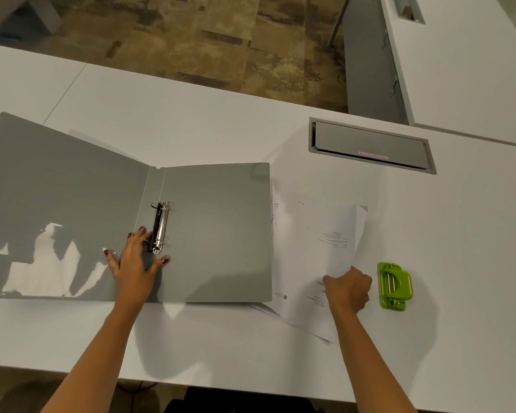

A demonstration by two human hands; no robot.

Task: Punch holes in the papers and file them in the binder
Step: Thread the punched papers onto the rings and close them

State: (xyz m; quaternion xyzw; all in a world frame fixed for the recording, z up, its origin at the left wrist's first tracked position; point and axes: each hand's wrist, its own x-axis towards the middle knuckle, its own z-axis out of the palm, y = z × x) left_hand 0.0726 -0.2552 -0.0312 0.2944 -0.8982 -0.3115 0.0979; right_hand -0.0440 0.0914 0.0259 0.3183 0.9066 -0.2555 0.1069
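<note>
Head view, left hand (133,263) fingers (135,237) spread on open binder (221,234), right hand (350,289) fingers pinching sheet (343,222), print (334,240) unreadable

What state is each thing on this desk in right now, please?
Grey plastic ring binder: open, lying flat.
Top white paper sheet: lifted and curled, pinched by right hand.
White paper stack: flat, unfiled.
Green plastic hole punch: untouched, beside the papers.
Left hand: spread flat on the binder.
</note>
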